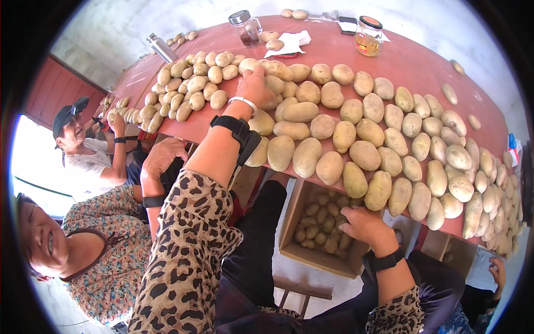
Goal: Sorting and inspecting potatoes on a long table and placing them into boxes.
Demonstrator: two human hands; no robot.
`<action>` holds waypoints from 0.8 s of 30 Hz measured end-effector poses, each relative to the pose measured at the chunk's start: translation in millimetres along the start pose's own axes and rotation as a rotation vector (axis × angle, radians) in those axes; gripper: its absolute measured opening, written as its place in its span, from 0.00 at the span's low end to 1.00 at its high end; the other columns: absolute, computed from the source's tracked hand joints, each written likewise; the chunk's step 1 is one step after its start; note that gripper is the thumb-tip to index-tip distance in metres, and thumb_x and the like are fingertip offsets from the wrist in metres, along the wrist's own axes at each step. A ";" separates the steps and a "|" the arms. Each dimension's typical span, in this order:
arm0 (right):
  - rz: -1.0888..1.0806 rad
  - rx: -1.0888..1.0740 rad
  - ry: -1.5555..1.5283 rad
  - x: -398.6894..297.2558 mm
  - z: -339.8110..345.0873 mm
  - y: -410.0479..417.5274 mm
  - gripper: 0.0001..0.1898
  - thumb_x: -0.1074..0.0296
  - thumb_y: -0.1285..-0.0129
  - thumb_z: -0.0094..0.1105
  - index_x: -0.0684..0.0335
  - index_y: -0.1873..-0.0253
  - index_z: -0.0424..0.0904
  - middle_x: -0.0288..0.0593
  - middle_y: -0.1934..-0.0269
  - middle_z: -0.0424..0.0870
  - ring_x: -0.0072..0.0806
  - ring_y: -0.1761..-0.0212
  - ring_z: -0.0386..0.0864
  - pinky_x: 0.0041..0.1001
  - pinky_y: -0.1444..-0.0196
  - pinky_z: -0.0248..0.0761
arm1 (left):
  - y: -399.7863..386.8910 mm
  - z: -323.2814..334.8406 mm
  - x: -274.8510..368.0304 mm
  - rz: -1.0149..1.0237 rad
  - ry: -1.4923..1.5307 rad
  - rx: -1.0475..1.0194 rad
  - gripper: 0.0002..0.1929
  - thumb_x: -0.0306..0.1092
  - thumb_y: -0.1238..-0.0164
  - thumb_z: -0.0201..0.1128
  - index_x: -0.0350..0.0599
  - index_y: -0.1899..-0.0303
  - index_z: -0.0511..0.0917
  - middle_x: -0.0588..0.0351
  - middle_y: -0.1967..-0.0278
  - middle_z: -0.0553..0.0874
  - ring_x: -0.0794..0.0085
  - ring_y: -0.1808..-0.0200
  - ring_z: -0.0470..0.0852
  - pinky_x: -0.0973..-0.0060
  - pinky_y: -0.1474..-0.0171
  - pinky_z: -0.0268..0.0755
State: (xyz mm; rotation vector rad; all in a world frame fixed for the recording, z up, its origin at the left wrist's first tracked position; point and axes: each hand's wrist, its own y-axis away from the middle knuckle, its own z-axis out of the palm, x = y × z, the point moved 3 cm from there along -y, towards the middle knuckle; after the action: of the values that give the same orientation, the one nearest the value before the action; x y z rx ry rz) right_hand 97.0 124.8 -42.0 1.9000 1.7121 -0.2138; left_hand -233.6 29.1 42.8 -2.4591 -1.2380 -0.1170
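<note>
Rows of potatoes [300, 112] cover the near part of a red table [325, 46]. My left hand [255, 88] reaches across them, its fingertips touching a pale potato [249, 64] at the far side of the rows. Whether those fingers grip it, I cannot tell. Below the table's front edge, my right hand [369, 227] hangs over the right side of an open cardboard box [319, 256], fingers bent. Smaller potatoes [321, 225] lie inside the box. The palm of my right hand is hidden, so any thing in it cannot be seen.
A heap of smaller potatoes [197, 83] sits left of my left arm. Farther back stand a steel bottle [162, 48], a glass mug [247, 31] and a lidded jar [369, 37]. Two people [104, 246] sit on the left; another person's hand [497, 273] shows at right.
</note>
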 end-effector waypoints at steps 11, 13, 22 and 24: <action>-0.008 -0.024 0.073 -2.0 -5.8 6.6 0.14 0.62 0.47 0.59 0.64 0.59 0.74 0.53 0.67 0.79 0.48 0.59 0.77 0.40 0.56 0.70 | 23.7 -26.2 -12.0 -0.164 0.214 0.076 0.25 0.39 0.61 0.69 0.39 0.61 0.69 0.45 0.62 0.77 0.59 0.61 0.77 0.69 0.56 0.71; 0.002 -0.030 0.069 0.8 -7.6 10.1 0.14 0.61 0.47 0.59 0.64 0.59 0.74 0.53 0.67 0.80 0.47 0.59 0.77 0.40 0.56 0.70 | 41.0 -40.0 -1.6 -0.255 0.682 -0.056 0.24 0.37 0.61 0.70 0.39 0.62 0.69 0.52 0.64 0.75 0.68 0.64 0.76 0.74 0.59 0.71; 0.060 -0.050 0.043 2.4 -10.8 18.5 0.15 0.61 0.47 0.58 0.63 0.58 0.74 0.52 0.63 0.80 0.46 0.56 0.76 0.39 0.54 0.69 | 190.6 -44.3 79.5 0.190 0.725 -0.592 0.16 0.29 0.56 0.64 0.42 0.61 0.72 0.58 0.69 0.75 0.75 0.66 0.73 0.77 0.61 0.69; 0.052 -0.054 0.034 2.7 -9.1 17.9 0.14 0.61 0.46 0.58 0.63 0.58 0.73 0.52 0.63 0.80 0.46 0.56 0.76 0.39 0.54 0.69 | 192.6 -42.1 80.0 0.150 0.706 -0.612 0.13 0.26 0.53 0.63 0.41 0.63 0.73 0.60 0.70 0.76 0.78 0.65 0.74 0.78 0.60 0.69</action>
State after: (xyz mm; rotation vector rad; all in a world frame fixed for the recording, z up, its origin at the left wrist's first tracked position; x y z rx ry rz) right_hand 112.3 131.4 -30.3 1.9161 1.6717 -0.1139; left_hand -29.0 -29.7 43.5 -2.5759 -0.7603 -1.3603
